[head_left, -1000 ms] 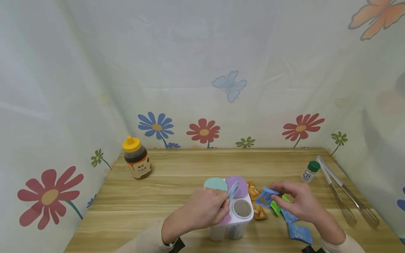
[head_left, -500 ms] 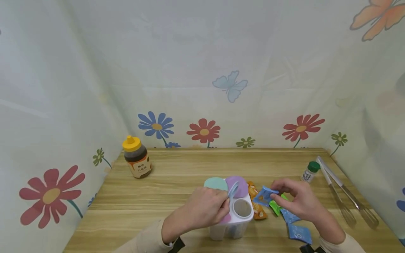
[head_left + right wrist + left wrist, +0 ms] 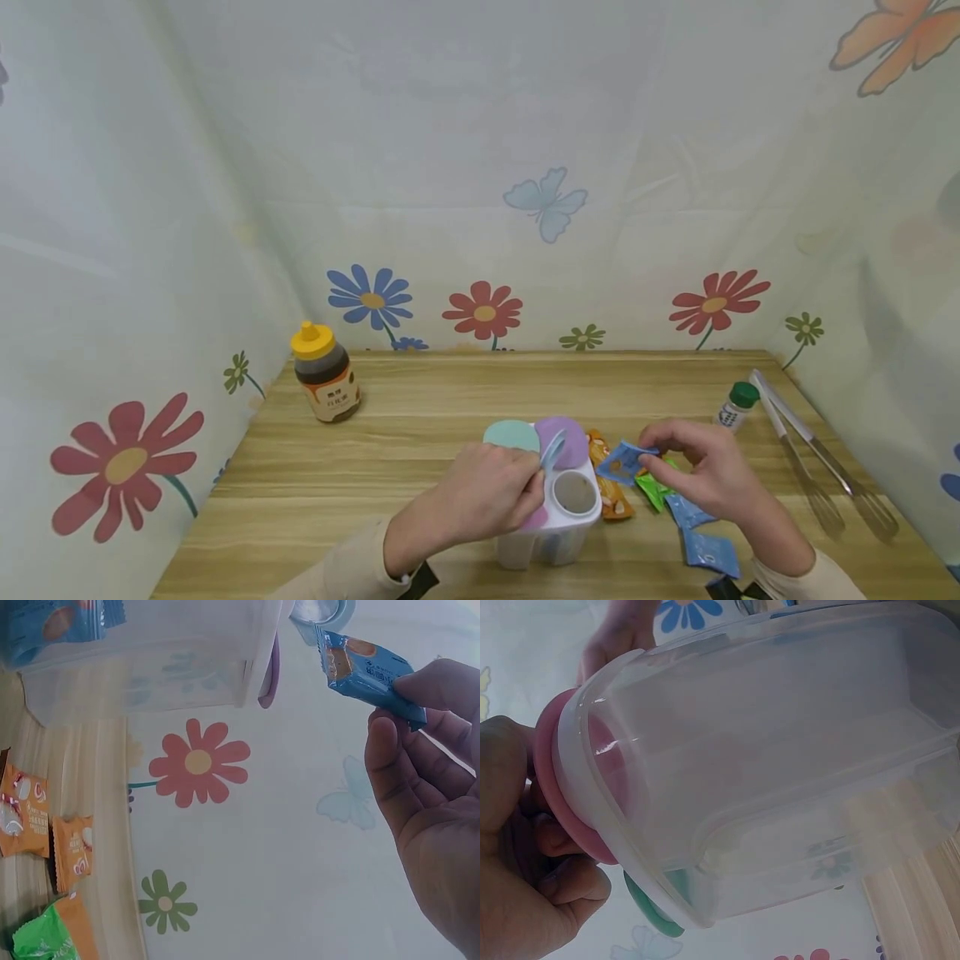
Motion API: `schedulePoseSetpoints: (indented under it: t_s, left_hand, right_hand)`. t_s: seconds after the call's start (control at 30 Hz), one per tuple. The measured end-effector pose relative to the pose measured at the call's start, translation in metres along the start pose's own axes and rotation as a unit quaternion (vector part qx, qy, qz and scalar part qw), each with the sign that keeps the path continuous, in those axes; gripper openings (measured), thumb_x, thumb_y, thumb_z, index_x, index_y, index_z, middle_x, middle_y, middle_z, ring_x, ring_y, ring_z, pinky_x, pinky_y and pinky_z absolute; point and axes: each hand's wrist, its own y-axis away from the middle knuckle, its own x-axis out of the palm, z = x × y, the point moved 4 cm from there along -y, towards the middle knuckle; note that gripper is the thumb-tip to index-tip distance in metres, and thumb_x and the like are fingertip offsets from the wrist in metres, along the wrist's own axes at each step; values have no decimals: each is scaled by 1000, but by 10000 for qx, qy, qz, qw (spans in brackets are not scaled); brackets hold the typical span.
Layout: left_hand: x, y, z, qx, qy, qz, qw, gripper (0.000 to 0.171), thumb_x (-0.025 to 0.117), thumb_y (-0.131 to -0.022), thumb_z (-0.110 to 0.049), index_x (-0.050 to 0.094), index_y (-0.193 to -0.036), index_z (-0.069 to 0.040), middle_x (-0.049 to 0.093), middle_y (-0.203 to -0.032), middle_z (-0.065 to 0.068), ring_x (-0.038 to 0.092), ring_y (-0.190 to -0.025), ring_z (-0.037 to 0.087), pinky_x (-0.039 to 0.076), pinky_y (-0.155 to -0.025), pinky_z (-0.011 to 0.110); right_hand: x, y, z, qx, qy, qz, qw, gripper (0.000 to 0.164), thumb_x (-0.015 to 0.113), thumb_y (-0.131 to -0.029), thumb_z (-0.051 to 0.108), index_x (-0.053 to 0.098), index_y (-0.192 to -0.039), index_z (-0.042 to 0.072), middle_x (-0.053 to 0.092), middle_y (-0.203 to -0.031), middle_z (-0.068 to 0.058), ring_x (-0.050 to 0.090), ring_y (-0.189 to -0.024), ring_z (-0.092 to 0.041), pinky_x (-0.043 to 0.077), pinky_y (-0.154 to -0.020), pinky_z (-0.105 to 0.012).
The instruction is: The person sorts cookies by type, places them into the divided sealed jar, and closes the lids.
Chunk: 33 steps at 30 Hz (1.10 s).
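A clear storage box (image 3: 780, 765) with a white top stands before me, bearing teal (image 3: 512, 436), purple (image 3: 566, 442) and pink (image 3: 536, 518) round lids. My left hand (image 3: 480, 492) pinches a light-blue lid (image 3: 553, 450), swung up beside its round opening (image 3: 574, 493). To the right, my right hand (image 3: 705, 471) pinches a blue snack packet (image 3: 371, 679) by one end, between thumb and fingers. The held packet is just right of the opening in the head view. Through the clear wall, another blue packet (image 3: 60, 626) shows inside the box in the right wrist view.
Orange packets (image 3: 615, 500), a green packet (image 3: 654, 490) and blue packets (image 3: 711, 552) lie right of the box. Farther right are a green-capped shaker bottle (image 3: 735, 408) and metal tongs (image 3: 810, 454). A yellow-capped honey bottle (image 3: 330, 392) stands at the back left.
My right hand has shifted slightly left with the blue packet, nearer the opening. The left hand and the raised lid have stayed in place.
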Motion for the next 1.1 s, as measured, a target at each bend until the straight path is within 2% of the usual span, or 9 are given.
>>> schedulePoseSetpoints:
  t_s: [0.4, 0.6, 0.87, 1.1]
  left_hand:
    - [2, 2, -2, 20, 19, -25, 10000, 30, 62, -85, -24, 44, -62, -20, 31, -54, -13, 27, -46, 0, 17, -41, 14]
    - [2, 3, -2, 32, 53, -42, 10000, 30, 63, -85, -24, 44, -62, -20, 31, -54, -13, 27, -46, -1, 17, -41, 14]
    - [2, 1, -1, 69, 10, -83, 9999, 30, 64, -84, -23, 45, -62, -19, 30, -54, -13, 26, -47, -1, 16, -41, 13]
    - [-1, 0, -1, 98, 22, -84, 9999, 29, 63, -84, -22, 45, -62, -19, 31, -54, -13, 27, -47, -1, 17, -41, 13]
  right_hand:
    - [8, -5, 6, -73, -606, 128, 9981, 42, 62, -70, -29, 66, -99, 0, 68, -89, -9, 64, -78, -12, 54, -67, -21]
    - [12, -6, 7, -35, -717, 211, 9972, 43, 63, -70, -29, 66, -102, 0, 68, -92, -9, 63, -78, -13, 54, -68, -21]
    - [16, -12, 8, -242, -720, 284, 9967, 45, 64, -68, -29, 66, -102, 0, 68, -91, -10, 63, -79, -13, 55, -70, -21]
    - [27, -14, 11, -353, -956, 438, 9938, 43, 63, -68, -30, 66, -101, -2, 68, -93, -13, 64, -79, -14, 56, -68, -24]
